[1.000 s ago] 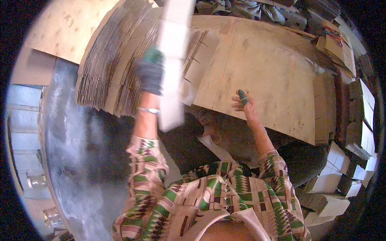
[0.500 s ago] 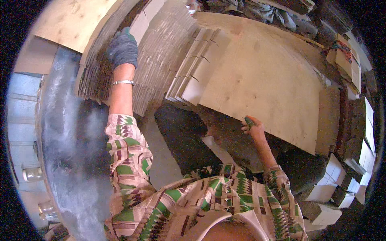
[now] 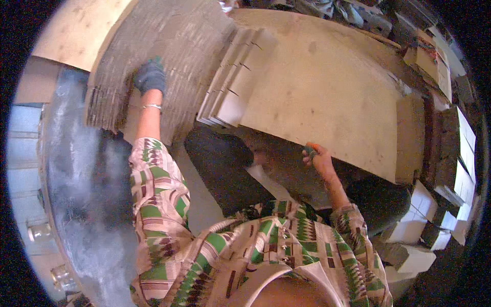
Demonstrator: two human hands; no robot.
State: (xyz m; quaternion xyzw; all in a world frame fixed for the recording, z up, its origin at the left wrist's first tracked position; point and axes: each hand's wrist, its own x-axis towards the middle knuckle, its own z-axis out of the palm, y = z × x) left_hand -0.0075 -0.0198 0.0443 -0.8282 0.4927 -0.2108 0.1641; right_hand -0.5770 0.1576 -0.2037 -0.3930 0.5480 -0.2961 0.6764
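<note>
Head view: gloved left hand point(image 3: 150, 77) laid on the upper edges of the stack of thin cardboard sheets point(image 3: 192, 56), on the left toward the far side. Grip on the left: fingers bent down and partly out of sight; cannot tell whether spread or pinching a sheet. Right hand point(image 3: 321, 157), bare apart from a green wrap point(image 3: 309, 151), just beside the near edge of a wide tan board point(image 3: 327, 87). Grip on the right: fingers curled in toward the thumb, small orange patch point(image 3: 313, 146) at the tip; cannot tell whether pinching anything.

Step in hand, as judged: settling or steadying of sheets within the stack, left hand alone. Next move, as judged: calls for light pressure and aligned edges, without bending or dragging neighbouring sheets.

Position of notched sheets point(image 3: 232, 79): overlapping, between stack and tan board.

Containers: box-like cardboard pieces point(image 3: 411, 212) at near right; cannot tell whether closed or filled. Carton-like piece point(image 3: 434, 64) at far right; contents not discernible.
</note>
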